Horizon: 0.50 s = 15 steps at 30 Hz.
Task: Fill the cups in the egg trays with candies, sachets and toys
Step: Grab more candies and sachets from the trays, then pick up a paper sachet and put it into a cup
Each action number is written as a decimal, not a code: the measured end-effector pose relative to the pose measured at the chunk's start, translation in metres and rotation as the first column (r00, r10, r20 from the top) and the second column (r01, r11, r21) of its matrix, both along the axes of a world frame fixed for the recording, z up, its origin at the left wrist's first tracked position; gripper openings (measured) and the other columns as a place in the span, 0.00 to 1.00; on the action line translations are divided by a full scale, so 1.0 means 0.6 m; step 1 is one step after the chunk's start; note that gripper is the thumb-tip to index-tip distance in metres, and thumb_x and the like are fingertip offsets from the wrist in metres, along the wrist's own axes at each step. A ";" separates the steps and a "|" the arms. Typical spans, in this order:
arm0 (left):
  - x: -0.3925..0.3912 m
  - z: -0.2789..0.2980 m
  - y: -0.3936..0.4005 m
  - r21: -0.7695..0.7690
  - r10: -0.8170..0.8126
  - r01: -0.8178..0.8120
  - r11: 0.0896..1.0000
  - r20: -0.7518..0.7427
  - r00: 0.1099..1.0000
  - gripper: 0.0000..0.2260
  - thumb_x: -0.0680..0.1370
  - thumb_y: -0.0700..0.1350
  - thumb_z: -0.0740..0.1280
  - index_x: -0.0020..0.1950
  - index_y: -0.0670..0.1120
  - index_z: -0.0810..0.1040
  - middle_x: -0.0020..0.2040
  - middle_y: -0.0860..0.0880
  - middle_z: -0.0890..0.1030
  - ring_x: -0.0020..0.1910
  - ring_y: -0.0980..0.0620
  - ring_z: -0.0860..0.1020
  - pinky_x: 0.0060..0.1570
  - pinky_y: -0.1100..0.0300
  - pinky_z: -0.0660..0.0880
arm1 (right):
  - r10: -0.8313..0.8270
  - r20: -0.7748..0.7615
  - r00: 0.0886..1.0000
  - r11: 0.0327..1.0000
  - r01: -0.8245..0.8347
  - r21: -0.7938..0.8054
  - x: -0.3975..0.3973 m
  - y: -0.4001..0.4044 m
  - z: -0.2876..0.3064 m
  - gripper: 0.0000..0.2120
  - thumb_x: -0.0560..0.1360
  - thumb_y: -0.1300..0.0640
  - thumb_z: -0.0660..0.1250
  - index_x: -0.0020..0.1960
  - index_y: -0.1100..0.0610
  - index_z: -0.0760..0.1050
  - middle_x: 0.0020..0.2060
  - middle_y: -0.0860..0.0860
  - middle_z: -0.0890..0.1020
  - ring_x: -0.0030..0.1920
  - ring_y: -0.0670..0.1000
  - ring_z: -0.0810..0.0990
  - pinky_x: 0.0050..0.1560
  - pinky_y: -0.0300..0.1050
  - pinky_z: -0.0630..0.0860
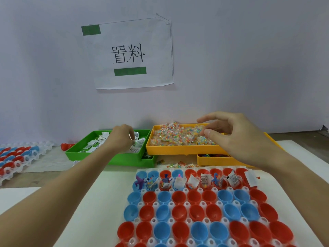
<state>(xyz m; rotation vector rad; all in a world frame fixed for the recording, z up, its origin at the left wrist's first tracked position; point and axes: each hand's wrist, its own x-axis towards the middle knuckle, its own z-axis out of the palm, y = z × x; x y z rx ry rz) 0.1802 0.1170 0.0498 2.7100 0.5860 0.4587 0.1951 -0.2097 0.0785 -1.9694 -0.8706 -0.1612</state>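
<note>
A clear egg tray (185, 190) of red and blue cups lies in front of me. Its far row holds toys, sachets and candy; the nearer rows hold nothing. My left hand (122, 137) reaches into the green tray (74, 150) of white sachets (92, 144), fingers curled down among them; whether it holds one is hidden. My right hand (229, 130) hovers over the yellow tray (178, 150) of colourful candy packets (178, 135), thumb and fingers apart, with nothing between them.
A second yellow tray (213, 160) with small toys sits partly under the candy tray. Another egg tray (16, 157) with red and blue cups lies at the far left. Loose candy packets (179, 164) lie between the trays. A paper sign (130, 54) hangs on the wall.
</note>
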 end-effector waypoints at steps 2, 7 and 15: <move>-0.003 -0.001 0.001 -0.033 0.000 0.002 0.999 0.087 0.996 0.06 0.75 0.37 0.73 0.45 0.46 0.78 0.45 0.42 0.82 0.35 0.50 0.78 0.32 0.60 0.74 | -0.005 -0.001 1.000 1.000 0.005 -0.003 0.000 0.001 0.000 0.12 0.79 0.54 0.68 0.60 0.43 0.78 0.49 0.42 0.85 0.51 0.40 0.82 0.49 0.31 0.74; -0.010 -0.002 -0.004 -0.123 0.024 -0.001 0.992 0.183 0.983 0.08 0.73 0.37 0.76 0.46 0.45 0.79 0.38 0.44 0.82 0.33 0.52 0.78 0.31 0.60 0.74 | -0.017 -0.008 1.000 1.000 0.017 -0.023 0.001 -0.001 -0.003 0.12 0.79 0.54 0.68 0.61 0.43 0.78 0.50 0.42 0.84 0.52 0.40 0.82 0.42 0.26 0.74; -0.013 0.010 0.006 -0.187 0.058 -0.039 0.982 0.097 0.994 0.05 0.76 0.42 0.73 0.49 0.41 0.82 0.48 0.42 0.82 0.46 0.46 0.79 0.45 0.58 0.72 | -0.043 0.000 0.999 0.998 0.043 -0.035 0.005 -0.004 -0.006 0.12 0.79 0.53 0.68 0.61 0.42 0.78 0.51 0.40 0.83 0.51 0.38 0.81 0.38 0.23 0.72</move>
